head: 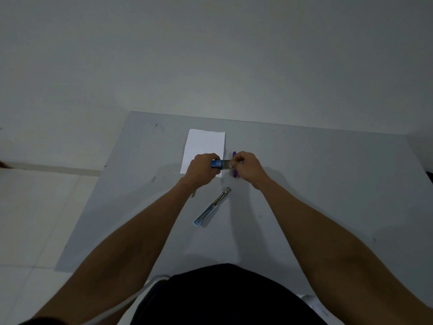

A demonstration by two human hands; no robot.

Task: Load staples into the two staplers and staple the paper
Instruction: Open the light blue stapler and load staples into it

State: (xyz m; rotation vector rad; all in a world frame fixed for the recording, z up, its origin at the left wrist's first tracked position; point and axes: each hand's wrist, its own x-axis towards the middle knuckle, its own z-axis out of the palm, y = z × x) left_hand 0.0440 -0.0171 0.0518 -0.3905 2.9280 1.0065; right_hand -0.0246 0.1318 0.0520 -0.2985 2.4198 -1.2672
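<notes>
Sparse indoor room, exact kind undeterminable: plain grey table under the left hand and right hand, bare white wall beyond them, pale tiled floor left of the left hand.

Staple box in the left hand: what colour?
The small staple box is blue with a white "10" printed on it, clearest in the head view.

Left hand grips blue staple box marked "10". Right hand pinches silver strip sticking out of its right end. Purple stapler sits partly hidden under the right hand, white paper behind the left. Opened blue stapler lies flat on grey table, nearer the body.
</notes>
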